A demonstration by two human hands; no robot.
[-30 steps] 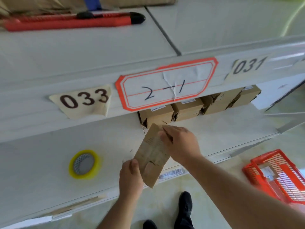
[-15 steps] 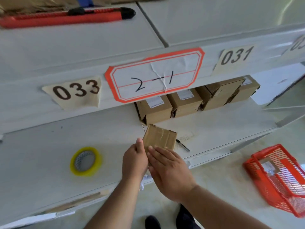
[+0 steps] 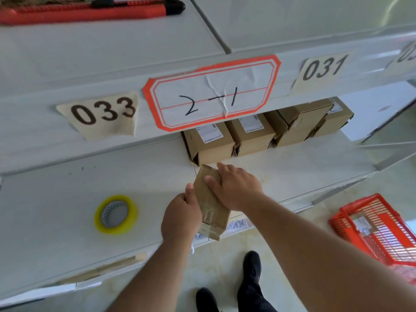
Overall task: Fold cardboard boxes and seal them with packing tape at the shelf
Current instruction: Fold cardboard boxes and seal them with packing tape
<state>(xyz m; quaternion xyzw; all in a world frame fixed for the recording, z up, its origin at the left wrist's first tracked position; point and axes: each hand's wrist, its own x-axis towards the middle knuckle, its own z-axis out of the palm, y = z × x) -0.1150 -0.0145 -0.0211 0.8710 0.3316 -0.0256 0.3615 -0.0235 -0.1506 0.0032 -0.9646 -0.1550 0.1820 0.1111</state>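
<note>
Nearest, the left hand (image 3: 181, 218) grips the small cardboard box (image 3: 210, 204) at the shelf (image 3: 67, 199) edge; the right hand (image 3: 235, 188) presses flat on top (fingers straight). Overhanging, it could tip off. Tape roll (image 3: 116, 214) lies left; finished boxes (image 3: 254, 134) behind.

place: warehouse/stockroom | evidence: white shelving (image 3: 67, 188) carried bin tags "033" (image 3: 104, 111), "031" (image 3: 323, 69) | labelled cartons (image 3: 211, 143) in row | red picking basket (image 3: 380, 230) sat on floor
</note>
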